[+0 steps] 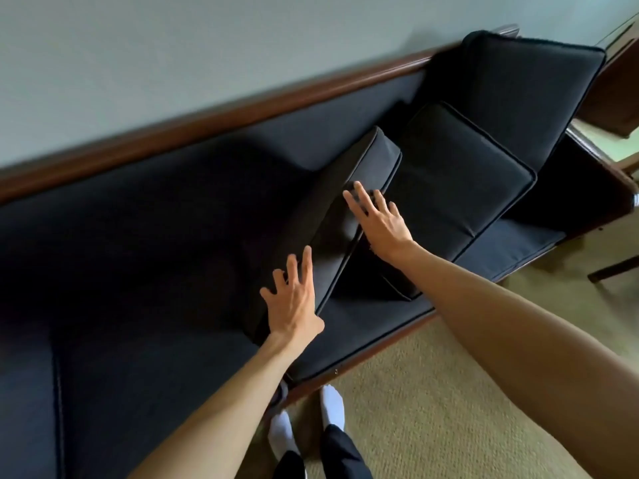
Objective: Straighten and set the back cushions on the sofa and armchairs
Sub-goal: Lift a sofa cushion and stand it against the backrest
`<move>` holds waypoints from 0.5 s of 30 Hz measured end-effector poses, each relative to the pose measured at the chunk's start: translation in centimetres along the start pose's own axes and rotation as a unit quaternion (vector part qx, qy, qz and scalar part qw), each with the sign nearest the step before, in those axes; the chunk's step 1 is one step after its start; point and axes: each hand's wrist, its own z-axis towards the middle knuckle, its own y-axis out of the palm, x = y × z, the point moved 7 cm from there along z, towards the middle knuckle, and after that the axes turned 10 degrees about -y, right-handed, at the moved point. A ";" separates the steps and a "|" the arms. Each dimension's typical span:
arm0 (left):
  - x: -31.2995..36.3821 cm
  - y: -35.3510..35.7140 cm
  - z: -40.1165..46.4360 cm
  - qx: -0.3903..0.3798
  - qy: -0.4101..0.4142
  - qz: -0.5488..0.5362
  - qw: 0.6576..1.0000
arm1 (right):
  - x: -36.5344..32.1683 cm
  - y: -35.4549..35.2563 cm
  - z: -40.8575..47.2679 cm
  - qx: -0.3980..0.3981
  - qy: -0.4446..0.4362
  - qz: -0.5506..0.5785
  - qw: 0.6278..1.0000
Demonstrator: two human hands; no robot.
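A long dark sofa with a brown wooden back rail (221,114) runs along the wall. One dark back cushion (340,216) lies tipped forward on the seat, away from the backrest. My left hand (294,302) rests flat with spread fingers on its near lower end. My right hand (378,221) lies open on its right edge, fingers spread. A second back cushion (463,171) leans askew to the right of it. A third cushion (529,88) leans at the sofa's far right end.
The seat cushion (373,326) has a wooden front rail above a beige carpet (449,392). My feet in white socks (332,402) stand against the sofa's front. A wooden side table (612,95) stands at the right end.
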 end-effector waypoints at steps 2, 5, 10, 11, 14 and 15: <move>-0.3 -0.3 0.1 -0.009 -0.018 0.003 1.000 | -0.6 -0.2 0.8 0.015 -0.021 -0.021 0.999; 0.2 -0.3 -0.1 0.007 -0.054 0.001 0.999 | -1.3 -0.6 2.5 0.037 -0.055 -0.059 0.996; 1.7 0.6 0.6 0.027 -0.098 -0.010 0.995 | -1.7 -0.4 4.5 0.014 -0.090 -0.188 0.978; 1.9 0.5 1.0 0.037 -0.092 0.001 0.995 | -1.6 -0.3 4.6 0.003 -0.097 -0.211 0.973; 1.1 -0.4 1.9 0.026 -0.077 0.010 0.997 | -1.9 -0.8 5.1 -0.027 -0.118 -0.206 0.971; 0.2 -0.9 2.2 0.019 -0.078 0.010 0.997 | -2.4 -1.3 5.4 -0.031 -0.124 -0.194 0.973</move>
